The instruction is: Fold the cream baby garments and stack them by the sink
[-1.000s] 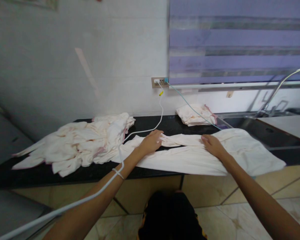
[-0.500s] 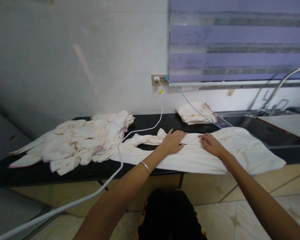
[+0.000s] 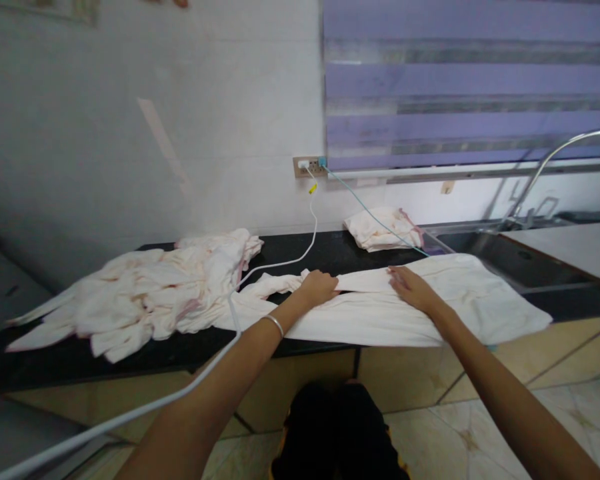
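Observation:
A long cream-white garment (image 3: 365, 323) lies stretched along the counter in front of me, its left end running up to a crumpled pile of similar cloth (image 3: 145, 293). My left hand (image 3: 320, 288) is closed on a narrow upper strip of the garment, its fingertips hidden from view. To the left of that hand, a gap between two parts of the cloth shows the black counter. My right hand (image 3: 413, 288) rests on the wider right part, fingers stretched out and pressing lightly on the fabric.
On the black counter (image 3: 325, 250) a folded white cloth with pink edging (image 3: 383, 229) sits near the wall. A white cable (image 3: 240, 313) crosses the pile, running from the wall socket (image 3: 310, 167). A thin teal cord (image 3: 365, 207) leads toward the sink (image 3: 510, 257) and faucet (image 3: 540, 167).
My left hand has slid leftward along the garment and its fingers have closed on the cloth. My right hand stays on nearly the same part. The view has shifted slightly.

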Demonstrator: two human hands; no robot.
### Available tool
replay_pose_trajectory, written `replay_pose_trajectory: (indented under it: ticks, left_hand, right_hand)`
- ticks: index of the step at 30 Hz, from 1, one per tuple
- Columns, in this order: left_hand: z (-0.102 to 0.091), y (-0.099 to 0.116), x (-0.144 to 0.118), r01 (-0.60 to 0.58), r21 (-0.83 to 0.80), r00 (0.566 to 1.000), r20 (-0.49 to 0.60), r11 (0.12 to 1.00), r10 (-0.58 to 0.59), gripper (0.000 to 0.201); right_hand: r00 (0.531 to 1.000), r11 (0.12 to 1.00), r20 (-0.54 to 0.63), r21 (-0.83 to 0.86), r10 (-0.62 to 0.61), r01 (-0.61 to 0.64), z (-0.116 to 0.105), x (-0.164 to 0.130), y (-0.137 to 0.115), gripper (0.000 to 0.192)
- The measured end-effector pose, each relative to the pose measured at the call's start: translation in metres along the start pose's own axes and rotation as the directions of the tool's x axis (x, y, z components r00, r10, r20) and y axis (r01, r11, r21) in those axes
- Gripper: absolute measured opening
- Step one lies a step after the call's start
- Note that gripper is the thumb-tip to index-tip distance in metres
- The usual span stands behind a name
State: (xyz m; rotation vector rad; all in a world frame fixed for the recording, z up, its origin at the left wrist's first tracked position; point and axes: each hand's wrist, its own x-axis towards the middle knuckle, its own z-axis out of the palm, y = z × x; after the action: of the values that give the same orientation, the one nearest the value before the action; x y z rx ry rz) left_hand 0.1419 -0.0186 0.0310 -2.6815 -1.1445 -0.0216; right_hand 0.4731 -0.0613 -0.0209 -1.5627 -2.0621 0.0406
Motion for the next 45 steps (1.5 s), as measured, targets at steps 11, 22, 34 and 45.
replay_pose_trajectory:
  ticks: [11, 22, 34, 45]
  left_hand:
    - [-0.038, -0.02, -0.015, -0.151, 0.109, 0.97, -0.174, 0.982, 0.168, 0.011]
    - [-0.032, -0.04, -0.024, 0.039, 0.085, 0.998, -0.046, 0.996, -0.036, 0.029]
    - [-0.03, -0.074, -0.051, -0.089, -0.069, 0.995, 0.028, 0.994, 0.091, 0.012]
    - [-0.024, -0.092, -0.082, -0.234, -0.046, 0.971, 0.04, 0.971, 0.236, 0.032]
  right_hand:
    - [0.965, 0.906, 0.042, -0.356, 0.259, -0.228, 0.014, -0.002, 0.004, 0.057]
    - [0.96, 0.919, 0.072, -0.316, 0.27, -0.235, 0.01, -0.001, 0.006, 0.057]
    - [0.965, 0.923, 0.052, -0.31, 0.256, -0.228, 0.008, -0.002, 0.005, 0.055]
    - [0.962, 0.925, 0.072, -0.301, 0.265, -0.232, 0.008, 0.0, 0.009, 0.056]
